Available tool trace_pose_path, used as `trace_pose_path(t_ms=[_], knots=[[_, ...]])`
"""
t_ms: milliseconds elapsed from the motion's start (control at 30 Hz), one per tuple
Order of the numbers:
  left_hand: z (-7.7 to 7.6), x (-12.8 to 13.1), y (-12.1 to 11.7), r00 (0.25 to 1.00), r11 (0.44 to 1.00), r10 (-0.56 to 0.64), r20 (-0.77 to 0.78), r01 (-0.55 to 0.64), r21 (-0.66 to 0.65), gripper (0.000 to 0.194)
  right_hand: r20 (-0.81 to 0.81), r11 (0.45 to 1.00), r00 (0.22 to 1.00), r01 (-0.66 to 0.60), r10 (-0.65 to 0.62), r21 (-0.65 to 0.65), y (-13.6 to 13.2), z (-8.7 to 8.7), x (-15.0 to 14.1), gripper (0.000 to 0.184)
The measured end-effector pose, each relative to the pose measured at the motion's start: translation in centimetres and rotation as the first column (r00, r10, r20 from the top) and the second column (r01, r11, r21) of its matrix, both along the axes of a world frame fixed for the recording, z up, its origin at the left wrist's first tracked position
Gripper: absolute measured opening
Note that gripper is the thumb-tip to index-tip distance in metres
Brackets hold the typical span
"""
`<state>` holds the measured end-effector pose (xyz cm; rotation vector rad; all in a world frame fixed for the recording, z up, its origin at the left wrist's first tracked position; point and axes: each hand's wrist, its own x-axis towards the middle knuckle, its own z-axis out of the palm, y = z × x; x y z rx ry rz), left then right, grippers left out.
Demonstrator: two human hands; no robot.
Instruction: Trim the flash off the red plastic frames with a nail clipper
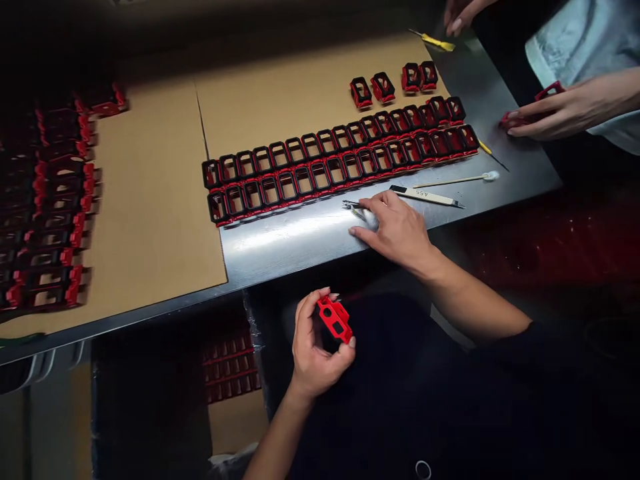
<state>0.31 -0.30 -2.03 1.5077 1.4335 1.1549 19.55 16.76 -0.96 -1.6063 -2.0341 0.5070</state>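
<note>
My left hand holds a small red plastic housing above my lap, pinched between thumb and fingertips. Round and square holes show in its side. My right hand rests at the metal table edge, thumb and index finger apart. Beneath its fingertips lie a small dark-tipped metal tool and a white tuft, partly hidden by the fingers. Just beyond that hand are a white-and-black pen-like tool and a cotton-tipped stick. Two long rows of red-and-black frames stand behind them.
Cardboard covers much of the metal table. More red-and-black frames are stacked at left, and several stand apart at back right. Yellow-handled tools lie at right. A co-worker's hand holds a red part there.
</note>
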Motion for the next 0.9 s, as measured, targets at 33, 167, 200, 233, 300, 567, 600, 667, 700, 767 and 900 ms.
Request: trace_pose_path(t_ms=[33, 167, 200, 233, 300, 567, 600, 667, 700, 767, 900], knots=[[0.0, 0.0, -0.1, 1.0, 1.0, -0.002, 0.012, 0.002, 0.001, 0.074, 0.062, 1.0, 0.998, 0.008, -0.009, 0.011, 0.6, -0.6, 0.1, 0.03], [-0.1, 0.1, -0.1, 1.0, 1.0, -0.003, -0.001, 0.003, -0.009, 0.075, 0.05, 0.994, 0.998, 0.019, -0.024, 0.109, 0.6, -2.4, 0.5, 0.017], [-0.1, 0.1, -0.1, 1.0, 1.0, -0.008, -0.013, 0.008, -0.007, 0.076, 0.033, 0.991, 0.999, 0.011, -0.015, 0.135, 0.3, -2.5, 0.6, 0.02], [-0.1, 0.1, 0.0, 0.999, 1.0, -0.016, -0.03, 0.016, 0.002, 0.077, 0.016, 0.989, 1.0, 0.005, -0.008, 0.151, 0.1, -2.5, 0.5, 0.026], [-0.1, 0.2, 0.2, 0.997, 0.999, -0.037, -0.07, 0.04, 0.035, 0.079, -0.017, 0.988, 1.0, 0.022, -0.019, 0.156, 0.0, -2.3, 0.2, 0.034], [0.0, 0.2, 0.3, 0.992, 0.999, -0.021, -0.125, 0.026, 0.04, 0.078, -0.055, 0.984, 0.998, 0.023, -0.013, 0.175, 0.1, -2.7, -1.0, 0.02], [0.0, 0.2, 0.3, 0.991, 0.999, -0.011, -0.131, 0.017, 0.038, 0.077, -0.05, 0.978, 0.998, -0.014, 0.025, 0.208, -0.1, -3.0, -0.8, 0.019], [0.0, 0.1, 0.3, 0.99, 0.999, 0.009, -0.142, -0.004, 0.035, 0.076, -0.049, 0.966, 0.995, -0.074, 0.088, 0.249, -0.4, -3.3, -0.1, 0.021], [-0.1, 0.1, 0.3, 0.989, 0.999, 0.019, -0.147, -0.014, 0.032, 0.075, -0.05, 0.965, 0.993, -0.09, 0.105, 0.248, -0.4, -3.4, 0.2, 0.024], [-0.2, 0.0, 0.2, 0.987, 0.999, 0.029, -0.158, -0.026, 0.023, 0.074, -0.041, 0.971, 0.991, -0.117, 0.127, 0.207, -0.2, -3.3, 0.6, 0.036], [-0.2, -0.2, -0.1, 0.999, 0.998, -0.01, 0.046, 0.013, -0.057, 0.074, 0.001, 0.983, 0.987, -0.161, 0.162, 0.084, 0.7, -2.4, 0.8, 0.033]])
